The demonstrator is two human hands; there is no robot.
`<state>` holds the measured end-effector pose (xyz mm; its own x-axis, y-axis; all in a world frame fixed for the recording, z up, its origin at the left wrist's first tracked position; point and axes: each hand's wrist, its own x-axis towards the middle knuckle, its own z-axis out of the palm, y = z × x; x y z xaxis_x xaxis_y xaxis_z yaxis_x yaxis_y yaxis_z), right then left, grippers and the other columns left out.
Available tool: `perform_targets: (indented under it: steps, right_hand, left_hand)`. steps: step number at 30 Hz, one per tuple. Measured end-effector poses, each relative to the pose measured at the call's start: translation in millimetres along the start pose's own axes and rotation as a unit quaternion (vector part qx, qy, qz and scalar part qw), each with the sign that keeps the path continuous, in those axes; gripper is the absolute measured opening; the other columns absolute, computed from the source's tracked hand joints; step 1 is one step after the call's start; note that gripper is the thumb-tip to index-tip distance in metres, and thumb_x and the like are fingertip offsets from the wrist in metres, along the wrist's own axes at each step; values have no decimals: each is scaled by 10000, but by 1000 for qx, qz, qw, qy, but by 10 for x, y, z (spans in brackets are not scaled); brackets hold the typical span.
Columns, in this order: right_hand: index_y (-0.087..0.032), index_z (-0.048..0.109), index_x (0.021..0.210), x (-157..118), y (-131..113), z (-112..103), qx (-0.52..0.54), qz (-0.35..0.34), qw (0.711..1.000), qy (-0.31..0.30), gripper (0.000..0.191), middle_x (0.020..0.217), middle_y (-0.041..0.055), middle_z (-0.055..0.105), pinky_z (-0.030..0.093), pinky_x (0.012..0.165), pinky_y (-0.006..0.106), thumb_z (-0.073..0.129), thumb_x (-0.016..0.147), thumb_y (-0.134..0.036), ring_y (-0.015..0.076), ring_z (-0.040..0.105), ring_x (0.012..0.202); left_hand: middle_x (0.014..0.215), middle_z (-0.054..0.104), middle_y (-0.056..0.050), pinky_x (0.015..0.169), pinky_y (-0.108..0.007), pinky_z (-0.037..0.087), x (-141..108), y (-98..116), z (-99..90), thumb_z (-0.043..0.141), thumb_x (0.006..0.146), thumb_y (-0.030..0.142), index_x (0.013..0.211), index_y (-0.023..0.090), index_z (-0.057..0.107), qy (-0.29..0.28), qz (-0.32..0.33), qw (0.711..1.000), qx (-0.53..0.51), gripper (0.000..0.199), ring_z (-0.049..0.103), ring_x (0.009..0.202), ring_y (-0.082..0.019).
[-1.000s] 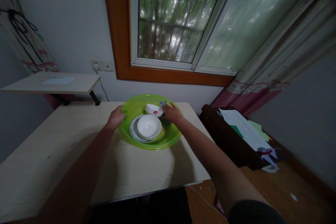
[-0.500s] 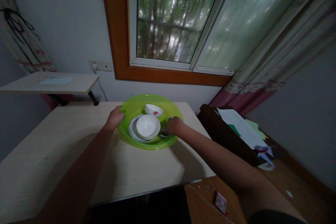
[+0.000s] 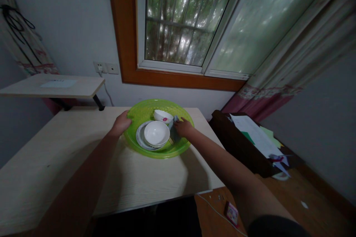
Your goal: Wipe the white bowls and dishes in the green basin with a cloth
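Observation:
A round green tray (image 3: 178, 152) rests on the light wooden table. My left hand (image 3: 122, 123) grips its left rim. My right hand (image 3: 183, 127) is over the tray's right side, fingers apart, beside a grey item (image 3: 174, 133) too small to make out. Thin sticks (image 3: 171, 140) poke out below that item. A white bowl (image 3: 157, 133) sits on a patterned plate (image 3: 140, 137) at the tray's left. Behind it stands a smaller white bowl with a pink flower (image 3: 162, 116), tilted a little.
A raised shelf (image 3: 52, 86) with a paper on it stands at the back left. The window (image 3: 180, 70) is behind the table. Right of the table, a dark brown piece of furniture (image 3: 239, 144) holds papers. A pink box (image 3: 231, 213) lies on the floor.
The fingers of my right hand have opened and moved slightly up and left. The grey item now shows beside them, with sticks below. My left hand stays on the rim.

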<state>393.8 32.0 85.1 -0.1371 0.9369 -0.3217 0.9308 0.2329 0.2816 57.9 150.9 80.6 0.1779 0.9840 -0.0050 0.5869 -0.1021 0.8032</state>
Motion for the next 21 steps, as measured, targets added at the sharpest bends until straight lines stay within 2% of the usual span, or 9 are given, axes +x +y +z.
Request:
perform_targets:
  steps: [3, 5, 8, 11, 13, 16, 19, 21]
  right_hand:
    - [-217, 757, 1522, 50, 10, -44, 4, 5, 1000, 6, 516, 1729, 135, 591, 317, 1418, 553, 581, 1039, -164, 297, 551, 1638]
    - [-235, 775, 1498, 48, -8, -52, 5, 13, 1000, 5, 509, 1705, 134, 621, 325, 1413, 553, 603, 1023, -169, 298, 561, 1629]
    - [-236, 855, 1356, -17, -67, -45, 5, 29, 999, -14, 406, 1542, 155, 762, 365, 1388, 554, 646, 1010, -204, 323, 666, 1524]
    - [-203, 900, 1222, -147, -117, -64, 5, 46, 998, -44, 314, 1315, 197, 857, 507, 1275, 540, 667, 1037, -305, 358, 790, 1326]
    - [-178, 906, 1195, -262, -113, -112, 27, 55, 996, -62, 373, 1225, 225, 870, 603, 1147, 523, 666, 1068, -434, 380, 830, 1219]
    - [-160, 911, 1144, -456, -35, -223, 77, 50, 993, -70, 545, 1144, 236, 876, 646, 1030, 493, 601, 1105, -606, 384, 851, 1132]
    - [-176, 919, 1063, -606, 90, -330, 82, 41, 994, -56, 589, 1108, 221, 883, 631, 1016, 453, 536, 1138, -616, 364, 856, 1122]
    - [-182, 922, 1048, -640, 172, -373, 61, 40, 996, -42, 560, 1128, 217, 885, 604, 1072, 448, 525, 1152, -562, 353, 851, 1153]
  left_hand:
    - [1400, 825, -118, 1007, -321, 599, 2, 11, -1, 607, 766, 23, 1472, 193, 751, -11, -12, 1000, -22, 740, 790, 1225, -278]
    - [1401, 822, -131, 1001, -317, 597, -4, 24, 4, 607, 775, 23, 1472, 177, 749, -10, -20, 1000, -20, 728, 794, 1210, -278]
    - [1411, 818, -137, 992, -317, 596, -20, 39, 16, 619, 801, 30, 1465, 181, 758, -2, -26, 999, -26, 695, 797, 1208, -284]
    - [1394, 825, -132, 977, -317, 600, -33, 43, 26, 629, 819, 44, 1447, 192, 770, 2, -29, 999, -38, 661, 801, 1197, -286]
    - [1373, 830, -139, 972, -323, 602, -37, 43, 25, 632, 826, 59, 1437, 183, 775, 4, -29, 999, -34, 640, 804, 1182, -290]
    - [1333, 842, -133, 977, -337, 606, -34, 40, 14, 629, 813, 57, 1445, 186, 774, 3, -27, 999, -23, 660, 805, 1172, -297]
    - [1304, 851, -121, 979, -345, 611, -15, 21, 11, 627, 790, 42, 1461, 199, 768, -2, -24, 999, -25, 704, 807, 1160, -299]
    - [1318, 847, -123, 979, -343, 612, 7, -5, 19, 626, 790, 43, 1473, 201, 759, -3, -24, 999, -31, 714, 807, 1158, -294]
